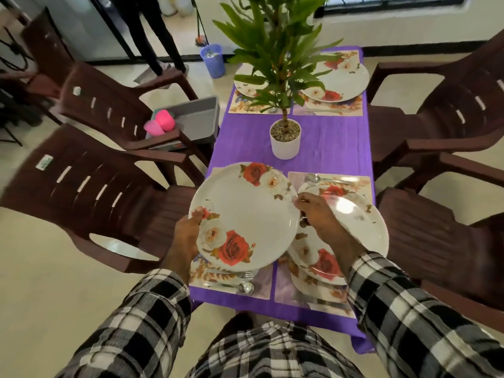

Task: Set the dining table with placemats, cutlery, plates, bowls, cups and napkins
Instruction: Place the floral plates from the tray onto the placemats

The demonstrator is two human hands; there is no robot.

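Hands: our left hand (188,236) grips the near left edge of a big rose plate (245,216), fingers curled under it. Our right hand (317,214) pinches the plate's right rim. We hold the plate up over the near left placemat (231,282).
Table: it wears a purple cloth (332,140). We see four flowery placemats, two far and two near.
Chairs: brown ones stand all round. One on the left carries a grey tray (196,118) with pink cups (161,122) in it.
Plant: a leafy plant in a white pot (285,141) stands in the middle.
Far plates: each far mat has a plate (338,80) on it.
Near right plates: a plate (351,222) sits on the near right mat, with what look like more plates stacked under it.
Cutlery: a spoon and fork (240,282) lie on the near left mat. Another spoon (316,178) lies on the near right mat.
Done so far: we think mats, cutlery and most plates are out.
Left to do: this plate must go down. Cups wait in the tray. We see no bowls or napkins on the table yet.
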